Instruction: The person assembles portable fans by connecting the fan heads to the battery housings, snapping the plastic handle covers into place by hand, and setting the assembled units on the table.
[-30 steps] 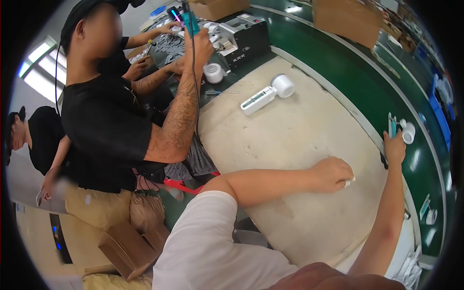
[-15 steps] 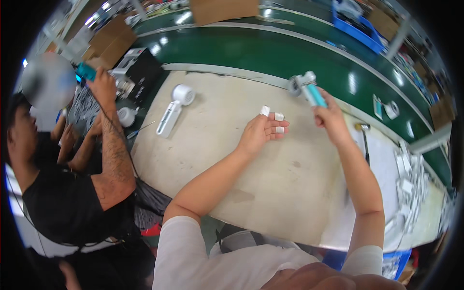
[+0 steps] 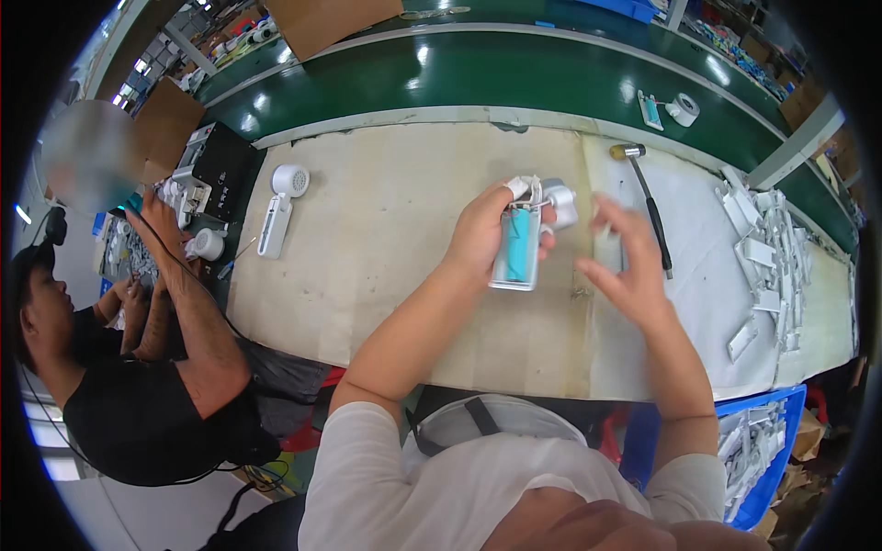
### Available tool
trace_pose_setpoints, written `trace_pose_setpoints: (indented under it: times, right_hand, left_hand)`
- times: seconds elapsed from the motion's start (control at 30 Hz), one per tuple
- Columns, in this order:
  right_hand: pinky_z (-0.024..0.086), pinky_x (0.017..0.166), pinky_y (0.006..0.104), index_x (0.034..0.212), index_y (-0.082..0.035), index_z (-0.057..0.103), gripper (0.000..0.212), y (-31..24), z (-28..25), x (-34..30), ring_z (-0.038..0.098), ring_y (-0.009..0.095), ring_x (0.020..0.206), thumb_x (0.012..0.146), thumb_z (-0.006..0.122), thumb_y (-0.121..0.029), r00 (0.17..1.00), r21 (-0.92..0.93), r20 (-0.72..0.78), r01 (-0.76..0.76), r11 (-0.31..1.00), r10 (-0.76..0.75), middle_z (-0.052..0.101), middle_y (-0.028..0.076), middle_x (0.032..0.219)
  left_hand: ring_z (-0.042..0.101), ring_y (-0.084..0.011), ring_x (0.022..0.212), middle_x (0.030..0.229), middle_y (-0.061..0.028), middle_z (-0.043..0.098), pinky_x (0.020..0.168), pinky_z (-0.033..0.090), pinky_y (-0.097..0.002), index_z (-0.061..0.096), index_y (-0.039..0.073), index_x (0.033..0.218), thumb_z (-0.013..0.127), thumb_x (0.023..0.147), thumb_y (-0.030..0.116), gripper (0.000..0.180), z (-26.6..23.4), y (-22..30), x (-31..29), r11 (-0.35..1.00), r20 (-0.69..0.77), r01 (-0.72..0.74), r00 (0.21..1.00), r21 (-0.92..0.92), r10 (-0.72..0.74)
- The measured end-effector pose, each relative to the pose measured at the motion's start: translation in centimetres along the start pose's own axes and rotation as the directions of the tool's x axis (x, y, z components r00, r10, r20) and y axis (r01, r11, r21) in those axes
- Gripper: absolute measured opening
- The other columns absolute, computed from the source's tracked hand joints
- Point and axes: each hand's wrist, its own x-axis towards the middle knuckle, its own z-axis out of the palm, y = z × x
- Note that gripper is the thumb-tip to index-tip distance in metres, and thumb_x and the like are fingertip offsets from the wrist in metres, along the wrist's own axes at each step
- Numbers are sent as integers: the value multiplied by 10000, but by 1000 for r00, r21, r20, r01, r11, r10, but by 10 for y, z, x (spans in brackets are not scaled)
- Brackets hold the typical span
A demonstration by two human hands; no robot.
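Note:
My left hand (image 3: pixel 478 233) is closed around a white, round-headed handheld device (image 3: pixel 520 246). The device's handle is uncovered, with a teal cylinder inside its white shell and thin wires near the top. Its grey-white head points to the right. Off to the right of the device, my right hand (image 3: pixel 633 278) is empty, fingers apart and slightly blurred. White tape wraps some fingertips. A similar white device (image 3: pixel 278 213), with a round perforated head, lies at the left of the work table.
A hammer (image 3: pixel 650 197) lies on the white sheet (image 3: pixel 684 321) at right, beside piled white casing parts (image 3: pixel 767 266). Another uncovered device (image 3: pixel 680 109) rests on the green conveyor (image 3: pixel 514 75). A blue crate (image 3: pixel 772 468) stands lower right. A co-worker (image 3: pixel 138 386) works at left.
The uncovered device has passed from my right hand to my left. My right hand has come down and opened. The view has shifted, bringing more of the right side in.

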Motion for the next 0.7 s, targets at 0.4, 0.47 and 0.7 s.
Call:
trace_pose_setpoints:
  times: [0.4, 0.47, 0.7]
  right_hand:
    - [434, 852, 352, 1058, -90, 496, 542, 28, -4, -1, 522, 302, 998, 565, 686, 33, 996, -87, -78, 32, 996, -38, 540, 112, 1110]
    - [430, 858, 357, 1055, -94, 501, 537, 29, -5, 3, 532, 280, 993, 565, 685, 28, 988, -169, -70, 121, 978, -135, 556, 95, 1092]
    - [392, 910, 415, 1045, -123, 522, 504, 27, -6, 3, 549, 204, 988, 582, 679, 1, 977, -375, -30, 184, 909, -210, 587, 27, 1066]
  left_hand:
    - [625, -247, 727, 883, -169, 599, 586, 520, -330, 460, 4, 1020, 410, 866, 126, 203, -1, -4, -9, 900, 57, 151, 980, 410, -190]
    - [621, -227, 708, 895, -170, 600, 578, 514, -316, 445, 9, 1027, 393, 856, 109, 204, -4, -9, -9, 870, 35, 178, 975, 459, -218]
    - [583, -158, 634, 820, -101, 578, 550, 485, -281, 448, 18, 1002, 470, 815, 99, 205, -6, -14, -11, 716, 83, 150, 956, 682, -280]
